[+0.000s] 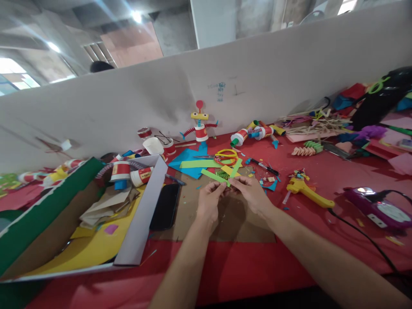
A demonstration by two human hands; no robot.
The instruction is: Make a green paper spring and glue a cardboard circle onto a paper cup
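My left hand (pixel 208 201) and my right hand (pixel 249 192) meet over a piece of brown cardboard (pixel 238 223) on the red table. Both pinch two crossed green paper strips (pixel 222 175), partly folded into a small accordion between my fingertips. The strip ends stick up to the left and to the right. Just behind them lie more green and yellow strips, a blue paper sheet (pixel 188 165) and yellow-handled scissors (pixel 226 156).
A black phone (pixel 165 206) lies left of my hands beside an open box (pixel 93 223) of paper and cups. A yellow glue gun (pixel 305 191) and purple device (pixel 375 208) sit right. A paper-cup robot (pixel 200 124) stands against the white partition (pixel 257 77).
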